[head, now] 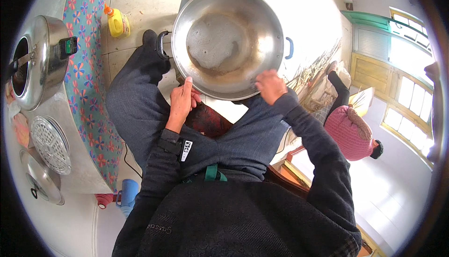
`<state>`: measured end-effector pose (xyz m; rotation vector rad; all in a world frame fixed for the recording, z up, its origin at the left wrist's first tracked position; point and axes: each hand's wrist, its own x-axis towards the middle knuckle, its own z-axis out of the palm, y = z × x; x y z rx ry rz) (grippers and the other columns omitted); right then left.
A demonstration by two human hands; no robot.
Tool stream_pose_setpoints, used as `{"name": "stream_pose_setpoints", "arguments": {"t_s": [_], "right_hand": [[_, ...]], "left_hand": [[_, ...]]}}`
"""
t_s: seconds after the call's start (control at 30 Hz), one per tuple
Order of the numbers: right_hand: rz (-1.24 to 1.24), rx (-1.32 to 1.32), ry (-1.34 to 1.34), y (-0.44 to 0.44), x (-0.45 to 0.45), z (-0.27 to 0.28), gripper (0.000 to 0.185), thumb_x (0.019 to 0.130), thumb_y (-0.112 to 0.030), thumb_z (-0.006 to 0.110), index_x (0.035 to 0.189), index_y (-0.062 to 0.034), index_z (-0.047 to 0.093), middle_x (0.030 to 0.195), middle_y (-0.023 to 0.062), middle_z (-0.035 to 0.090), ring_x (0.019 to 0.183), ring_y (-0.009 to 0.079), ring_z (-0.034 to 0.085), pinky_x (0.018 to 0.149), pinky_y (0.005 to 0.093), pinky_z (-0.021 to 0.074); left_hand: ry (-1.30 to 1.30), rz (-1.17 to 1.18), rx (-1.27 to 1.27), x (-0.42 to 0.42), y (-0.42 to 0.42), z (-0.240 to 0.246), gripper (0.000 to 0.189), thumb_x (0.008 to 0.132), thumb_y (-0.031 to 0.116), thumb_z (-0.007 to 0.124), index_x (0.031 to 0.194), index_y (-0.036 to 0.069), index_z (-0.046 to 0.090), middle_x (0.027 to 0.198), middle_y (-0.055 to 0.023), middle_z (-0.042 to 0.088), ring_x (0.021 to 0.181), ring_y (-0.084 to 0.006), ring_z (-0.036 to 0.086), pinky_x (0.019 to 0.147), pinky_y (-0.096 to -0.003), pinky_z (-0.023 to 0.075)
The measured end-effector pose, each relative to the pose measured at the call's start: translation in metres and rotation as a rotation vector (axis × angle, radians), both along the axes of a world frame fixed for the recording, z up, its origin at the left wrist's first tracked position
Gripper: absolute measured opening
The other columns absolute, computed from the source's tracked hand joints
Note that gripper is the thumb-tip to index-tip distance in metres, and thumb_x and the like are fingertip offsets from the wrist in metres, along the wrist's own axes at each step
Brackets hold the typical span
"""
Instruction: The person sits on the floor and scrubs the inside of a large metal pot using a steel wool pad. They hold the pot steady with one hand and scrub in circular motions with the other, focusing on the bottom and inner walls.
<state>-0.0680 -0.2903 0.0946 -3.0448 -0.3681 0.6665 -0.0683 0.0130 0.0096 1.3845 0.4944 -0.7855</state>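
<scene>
Before me stands a large metal wok (261, 29) with two loop handles. Cloudy, foamy liquid (214, 43) lies in its bottom, and brownish residue surrounds the liquid. My left hand (183, 99) grips the near left rim, its thumb on the edge and its fingers below. At the near right inner wall is my right hand (271, 87), slightly blurred, with its fingers closed around a small grey scrubber (254, 84) that is mostly hidden.
A yellow bottle with an orange cap (118, 22) stands on the tiled floor at left. Beside it, a cloth-edged counter (87, 109) bears a metal pot (52, 64), a perforated steamer plate (51, 144) and a lid. A person in pink (345, 130) is at right, near dry stalks (312, 71).
</scene>
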Motion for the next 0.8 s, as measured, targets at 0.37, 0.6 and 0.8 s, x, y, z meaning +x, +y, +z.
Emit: {"name": "stream_pose_setpoints", "arguments": {"t_s": [0.37, 0.6, 0.8], "right_hand": [[-0.008, -0.054, 0.252, 0.031, -0.004, -0.004, 0.017, 0.087, -0.020, 0.062, 0.094, -0.0052, 0.066, 0.094, 0.0134, 0.067, 0.100, 0.0344, 0.061, 0.088, 0.0457, 0.0520], [-0.051, 0.087, 0.225, 0.044, -0.013, 0.001, 0.021, 0.089, -0.025, 0.061, 0.098, -0.0068, 0.070, 0.102, 0.0118, 0.067, 0.105, 0.0321, 0.060, 0.086, 0.0456, 0.0525], [-0.416, 0.562, 0.078, 0.134, 0.000, -0.069, 0.025, 0.085, -0.026, 0.063, 0.089, -0.0023, 0.068, 0.086, 0.0198, 0.067, 0.087, 0.0393, 0.065, 0.077, 0.0490, 0.0504]], "left_hand": [[0.011, -0.001, 0.008, -0.001, 0.001, 0.000, 0.064, 0.102, 0.052, 0.044, 0.077, -0.003, 0.067, 0.061, -0.0087, 0.063, 0.042, -0.0105, 0.049, 0.038, -0.0249, 0.0352], [-0.042, 0.158, 0.047, 0.009, 0.003, 0.006, 0.053, 0.102, 0.044, 0.051, 0.072, 0.001, 0.062, 0.058, -0.0043, 0.059, 0.041, -0.0078, 0.045, 0.038, -0.0237, 0.0324], [-0.083, 0.225, -0.020, 0.009, 0.008, 0.016, 0.043, 0.100, 0.040, 0.056, 0.075, 0.005, 0.062, 0.058, 0.0002, 0.055, 0.044, -0.0051, 0.043, 0.040, -0.0224, 0.0311]]}}
